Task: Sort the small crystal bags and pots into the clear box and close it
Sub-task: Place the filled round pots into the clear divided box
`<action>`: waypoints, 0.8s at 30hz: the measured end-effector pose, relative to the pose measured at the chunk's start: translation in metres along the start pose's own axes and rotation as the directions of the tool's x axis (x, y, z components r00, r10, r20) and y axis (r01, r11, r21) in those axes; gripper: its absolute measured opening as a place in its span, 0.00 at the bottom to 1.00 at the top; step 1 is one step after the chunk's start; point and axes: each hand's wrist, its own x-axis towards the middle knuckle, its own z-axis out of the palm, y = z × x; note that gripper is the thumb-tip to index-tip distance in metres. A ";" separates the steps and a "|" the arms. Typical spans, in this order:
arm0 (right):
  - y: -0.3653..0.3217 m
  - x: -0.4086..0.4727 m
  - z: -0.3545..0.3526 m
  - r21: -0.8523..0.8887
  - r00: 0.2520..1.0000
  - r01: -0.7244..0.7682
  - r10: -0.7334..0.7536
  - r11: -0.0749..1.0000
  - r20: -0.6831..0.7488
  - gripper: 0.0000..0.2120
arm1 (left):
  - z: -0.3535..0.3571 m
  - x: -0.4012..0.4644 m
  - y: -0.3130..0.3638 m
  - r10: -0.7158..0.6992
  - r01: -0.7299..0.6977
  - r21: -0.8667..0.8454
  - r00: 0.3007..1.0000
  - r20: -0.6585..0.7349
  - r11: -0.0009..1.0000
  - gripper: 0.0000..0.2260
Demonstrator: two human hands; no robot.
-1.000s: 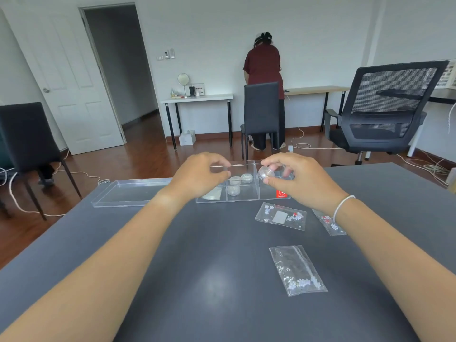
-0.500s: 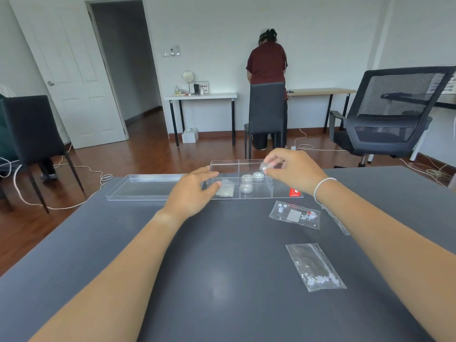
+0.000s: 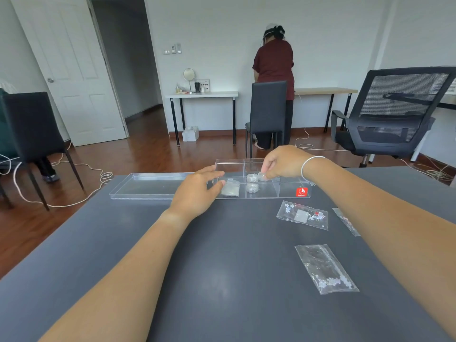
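Note:
A clear divided box (image 3: 291, 195) with a red sticker stands at the table's far edge. Its middle compartment holds two small clear pots (image 3: 252, 183), and a small bag (image 3: 230, 189) lies in the left compartment. My right hand (image 3: 283, 162) reaches into the middle compartment, fingers pinched on a third small pot (image 3: 262, 176) beside the other two. My left hand (image 3: 197, 192) rests at the box's left end, fingers apart, holding nothing. Three crystal bags lie on the table: one (image 3: 303, 215) near the box, one (image 3: 346, 221) partly under my right forearm, one (image 3: 326, 268) nearer me.
The box's clear lid (image 3: 148, 187) lies flat to the left of the box. Beyond the dark grey table (image 3: 222, 280) stand black chairs (image 3: 267, 114), an office chair (image 3: 394, 112) and a person at a desk, back turned. Cables run over the wooden floor.
My right hand has carried the small pot down into the box's middle compartment. My left hand has let go and slid to the box's left end.

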 end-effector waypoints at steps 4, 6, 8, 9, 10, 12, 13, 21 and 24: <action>-0.001 0.004 0.000 -0.034 1.000 0.011 -0.010 0.999 0.024 0.04 | 0.001 0.000 0.000 -0.011 0.011 -0.028 1.000 0.003 1.000 0.15; -0.001 0.006 0.000 -0.051 0.999 0.018 -0.016 0.999 0.039 0.05 | 0.000 -0.001 0.000 -0.013 0.013 -0.030 1.000 0.002 0.999 0.15; 0.000 0.008 0.000 -0.057 0.998 0.020 -0.017 0.998 0.052 0.06 | 0.000 -0.001 0.000 -0.015 0.015 -0.028 1.000 0.005 0.999 0.15; 0.000 0.008 0.000 -0.057 0.998 0.020 -0.017 0.998 0.057 0.06 | 0.000 -0.001 0.001 -0.017 0.017 -0.027 1.000 0.007 1.000 0.15; 0.000 0.008 -0.001 -0.057 0.998 0.021 -0.018 0.998 0.059 0.05 | 0.000 -0.001 0.001 -0.018 0.019 -0.024 1.000 0.008 1.000 0.15; 0.001 0.008 0.000 -0.055 0.998 0.026 -0.022 0.998 0.060 0.04 | 0.000 -0.001 0.002 -0.022 0.023 -0.020 1.000 0.008 1.000 0.15; 0.001 0.008 0.000 -0.052 0.998 0.029 -0.026 0.998 0.057 0.04 | 0.000 -0.001 0.002 -0.025 0.025 -0.019 1.000 0.008 1.000 0.15; 0.011 -0.010 -0.004 0.107 0.981 0.128 -0.110 0.986 -0.160 0.06 | -0.002 -0.001 0.004 -0.025 0.025 -0.004 1.000 0.017 1.000 0.15; 0.020 -0.029 -0.010 0.156 0.951 0.179 -0.131 0.971 -0.279 0.04 | -0.002 -0.002 0.005 -0.021 0.021 0.017 1.000 0.018 1.000 0.15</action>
